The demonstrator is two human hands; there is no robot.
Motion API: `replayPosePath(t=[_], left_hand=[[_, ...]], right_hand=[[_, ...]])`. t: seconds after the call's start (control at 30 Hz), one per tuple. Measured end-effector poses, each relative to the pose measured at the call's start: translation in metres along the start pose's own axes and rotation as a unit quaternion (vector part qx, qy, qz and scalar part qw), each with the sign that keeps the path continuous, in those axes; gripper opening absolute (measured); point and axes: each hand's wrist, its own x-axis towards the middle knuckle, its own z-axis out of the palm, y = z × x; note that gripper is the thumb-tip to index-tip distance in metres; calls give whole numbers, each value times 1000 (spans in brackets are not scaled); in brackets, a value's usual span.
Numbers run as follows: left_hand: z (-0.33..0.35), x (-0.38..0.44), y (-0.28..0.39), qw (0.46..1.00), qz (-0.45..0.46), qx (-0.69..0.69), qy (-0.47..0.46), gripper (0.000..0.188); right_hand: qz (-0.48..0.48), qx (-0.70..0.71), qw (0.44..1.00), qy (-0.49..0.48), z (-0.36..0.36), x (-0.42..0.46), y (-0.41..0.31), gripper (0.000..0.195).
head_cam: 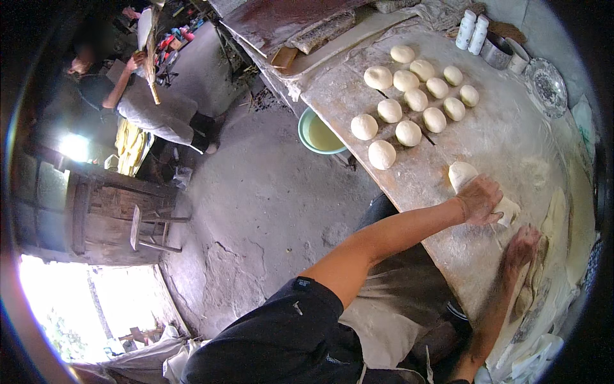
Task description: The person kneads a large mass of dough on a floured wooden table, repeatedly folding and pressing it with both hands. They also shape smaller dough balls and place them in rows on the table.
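Note:
My left hand point(481, 199) grips a thick length of pale dough on the floured wooden table point(484, 269). One rounded end of the dough point(462, 174) shows beyond my fingers, and another part comes out by my thumb. Closer to the wall side, my right hand point(523, 246) is low over the table with its fingers curled; whether it holds anything is unclear. Several round dough balls point(408, 133) lie in loose rows farther up the table. Long, pale, floury folds point(554, 225), perhaps cloth or dough, lie beyond my right hand.
Two white bottles point(465, 31), metal rings point(497, 50) and a floury round plate point(546, 87) line the wall side. A green basin point(319, 132) of cloudy liquid stands beside the table edge. Across the floor, another person point(153, 113) holds a straw broom point(152, 62); a wooden stool point(153, 228) stands nearby.

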Motion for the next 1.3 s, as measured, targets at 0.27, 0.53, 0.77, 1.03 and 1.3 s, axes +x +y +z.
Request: replayPosePath(t=[0.27, 0.53, 0.77, 1.03, 1.3], left_hand=[[7, 0, 0, 1000, 1, 9, -18, 57], [0, 4, -7, 998, 53, 26, -14, 51], [8, 7, -4, 996, 17, 71, -49, 37], [12, 8, -1, 997, -5, 51, -57, 42], [0, 13, 3, 996, -15, 13, -86, 46]], right_hand=[[-75, 74, 994, -2, -42, -57, -19, 35], [-40, 221, 971, -80, -47, 14, -109, 19], [-204, 185, 953, -123, -92, -28, -112, 19], [-85, 186, 978, -40, -35, -26, 11, 18], [-173, -67, 982, -24, 29, -21, 64, 27]])
